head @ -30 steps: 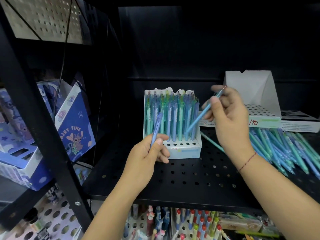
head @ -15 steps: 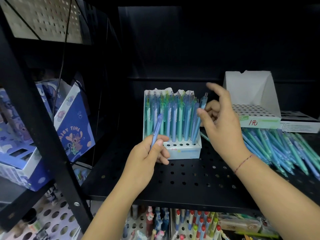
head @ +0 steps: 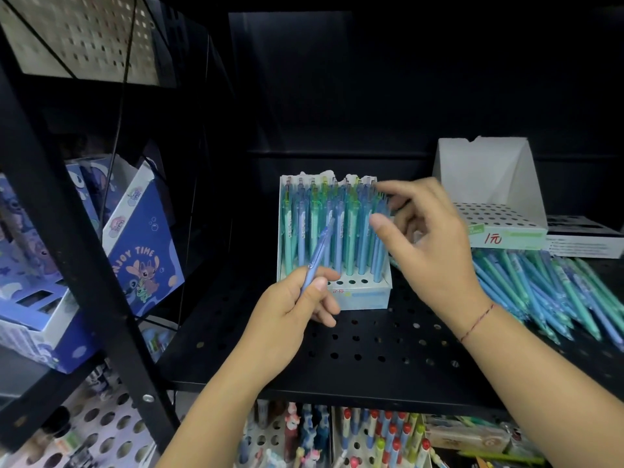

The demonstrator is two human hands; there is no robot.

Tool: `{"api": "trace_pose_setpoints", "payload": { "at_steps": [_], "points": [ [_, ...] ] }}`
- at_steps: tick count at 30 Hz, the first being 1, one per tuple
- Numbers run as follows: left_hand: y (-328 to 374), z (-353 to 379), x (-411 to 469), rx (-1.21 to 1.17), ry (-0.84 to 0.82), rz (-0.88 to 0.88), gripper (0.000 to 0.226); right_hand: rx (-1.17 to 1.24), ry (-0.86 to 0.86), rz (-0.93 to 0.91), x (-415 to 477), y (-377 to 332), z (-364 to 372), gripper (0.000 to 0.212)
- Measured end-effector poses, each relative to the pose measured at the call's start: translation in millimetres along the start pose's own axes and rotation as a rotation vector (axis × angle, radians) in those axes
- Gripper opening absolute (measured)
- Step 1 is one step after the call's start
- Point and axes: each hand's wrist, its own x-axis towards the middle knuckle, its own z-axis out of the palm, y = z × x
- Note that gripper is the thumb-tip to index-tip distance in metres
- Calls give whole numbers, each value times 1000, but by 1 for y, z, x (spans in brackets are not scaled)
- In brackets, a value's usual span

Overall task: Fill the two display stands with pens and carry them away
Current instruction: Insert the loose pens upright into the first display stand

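Gone from the right hand [head: 435,251] since half a second ago: the pen then pinched at the right edge of the near display stand [head: 366,295]. Now upright among the standing pens [head: 337,231], with the hand drawn slightly back and motion-blurred. No shift in the left hand [head: 290,309].

Black perforated shelf [head: 371,346] across the middle, bearing both stands. Slanting black post [head: 67,231] at left, in front of blue cartoon-printed boxes [head: 141,255] on a neighbouring shelf.

At back right, second display stand [head: 486,170]: white, with a tall back panel, open holes across its grid and a price label on the front lip. Beside it at far right, a flat printed box [head: 587,243]. Just in front of that stand, a heap of loose pens [head: 540,288], blue and green, lying flat on the shelf.

At centre, near display stand: white, packed with upright blue and green pens in every row but the front one, where open holes show.

Right hand just beside the stand's right side, forefinger and thumb straight and well apart, remaining fingers loosely bent, holding nothing. Left hand in front of the stand, thumb and curled fingers gripping a single blue pen [head: 319,251], tilted, upper end toward the standing pens. Thin red thread bracelet [head: 477,320] round the right wrist.
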Motion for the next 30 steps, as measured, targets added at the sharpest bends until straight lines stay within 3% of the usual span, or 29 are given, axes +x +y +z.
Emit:
{"api": "trace_pose_setpoints", "payload": {
  "at_steps": [4, 7, 11, 15, 19, 24, 30],
  "points": [
    [1, 2, 0, 22, -52, 7, 24, 388, -369, 222, -7, -18, 8, 20],
    [0, 2, 0, 56, -75, 9, 21, 485, -423, 236, -9, -15, 15, 12],
    [4, 2, 0, 89, 7, 47, 25, 598, -239, 256, -1, -10, 8, 11],
    [6, -3, -3, 61, 346, 120, 12, 509, 120, 265, 9, 0, -9, 15],
    [-3, -9, 2, 248, 569, 43, 24, 261, 167, 187, 8, 6, -11, 15],
    [-16, -12, 8, 234, 379, -191, 62, 2, 97, 66, 4, 11, -5, 12],
    [-18, -13, 5, 203, 270, -207, 68, 6, 77, 61, 2, 13, -1, 12]
  ]
}}
